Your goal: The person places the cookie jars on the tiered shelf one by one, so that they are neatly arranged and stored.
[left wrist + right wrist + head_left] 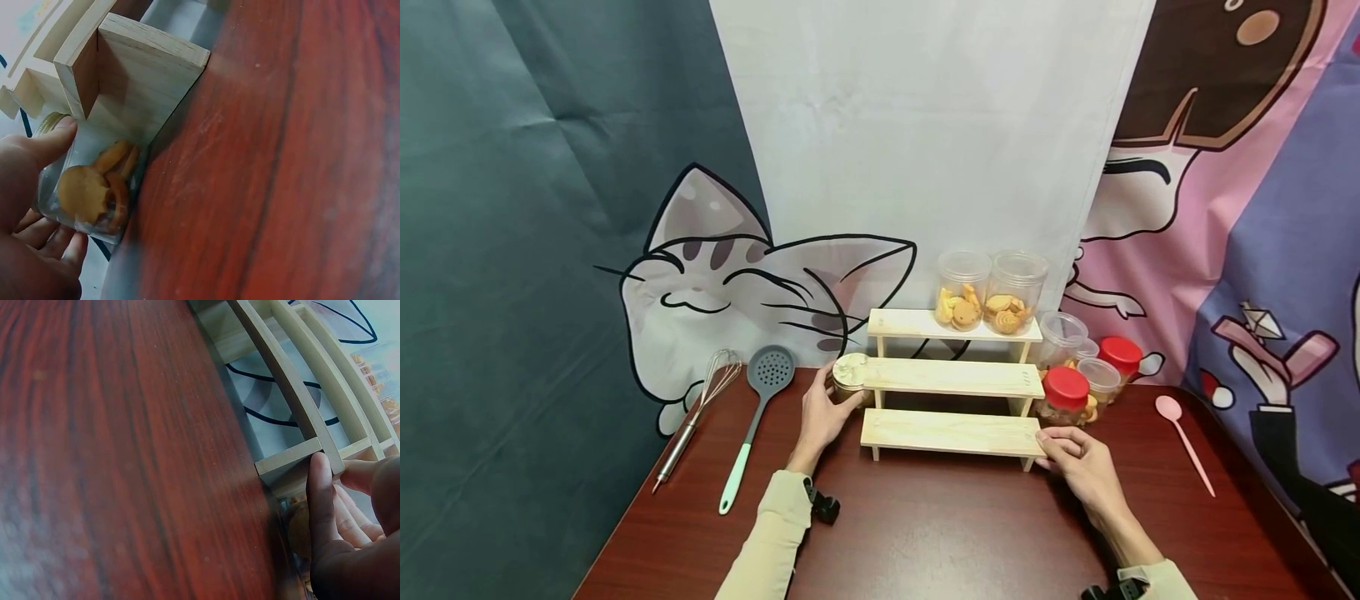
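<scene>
My left hand (822, 417) grips a clear jar (86, 181) with a pale gold lid (851, 369); brown cookies lie inside it. In the head view the jar stands at the left end of a three-tier wooden shelf (951, 433), beside its middle tier. The left wrist view has the thumb near the lid and the other fingers along the jar's far side. At the opposite end, my right hand (1081, 468) pinches the right corner of the lowest board, thumb above and fingers below. In the right wrist view, fingertips (320, 465) meet that board's end (334, 464).
Two clear cookie jars (962, 292) stand on the top tier. Right of the shelf are several jars, some with red lids (1066, 387). A whisk (700, 417) and a grey slotted turner (763, 408) lie left; a pink spoon (1183, 442) lies right. A printed curtain hangs behind.
</scene>
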The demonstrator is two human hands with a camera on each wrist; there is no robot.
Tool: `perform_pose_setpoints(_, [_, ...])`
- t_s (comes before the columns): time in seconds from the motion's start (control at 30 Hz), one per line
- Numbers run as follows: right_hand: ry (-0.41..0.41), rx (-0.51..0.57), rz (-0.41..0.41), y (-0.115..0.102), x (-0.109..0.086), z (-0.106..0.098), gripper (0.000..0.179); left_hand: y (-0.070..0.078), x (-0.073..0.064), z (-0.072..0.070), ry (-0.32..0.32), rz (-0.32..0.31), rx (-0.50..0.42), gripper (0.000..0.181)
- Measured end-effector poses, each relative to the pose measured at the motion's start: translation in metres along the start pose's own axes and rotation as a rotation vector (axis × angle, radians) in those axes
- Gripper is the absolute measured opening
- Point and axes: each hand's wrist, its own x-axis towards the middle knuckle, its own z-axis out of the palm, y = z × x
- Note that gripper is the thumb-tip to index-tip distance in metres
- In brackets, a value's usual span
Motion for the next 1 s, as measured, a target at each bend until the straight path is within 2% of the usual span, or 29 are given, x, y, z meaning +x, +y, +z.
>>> perform_pose_setpoints(0.3, [0.009, 0.001, 0.004, -0.002, 0.001, 0.001, 0.042, 0.007, 0.003, -0.006, 0.084, 0.022, -0.035, 0.086])
perform_pose_setpoints(0.6, [0.006, -0.005, 0.001, -0.002, 0.0, 0.001, 0.042, 0.014, 0.006, -0.017, 0.2, 0.033, -0.1, 0.084])
perform_pose_setpoints(0.87, [0.014, 0.0, 0.0, -0.001, 0.001, 0.001, 0.041, 0.03, 0.009, -0.022, 0.235, 0.065, -0.167, 0.085])
perform_pose_setpoints(1.0, [0.017, -0.014, 0.002, 0.0, 0.001, 0.002, 0.043, 0.042, 0.009, -0.024, 0.258, 0.102, -0.22, 0.086])
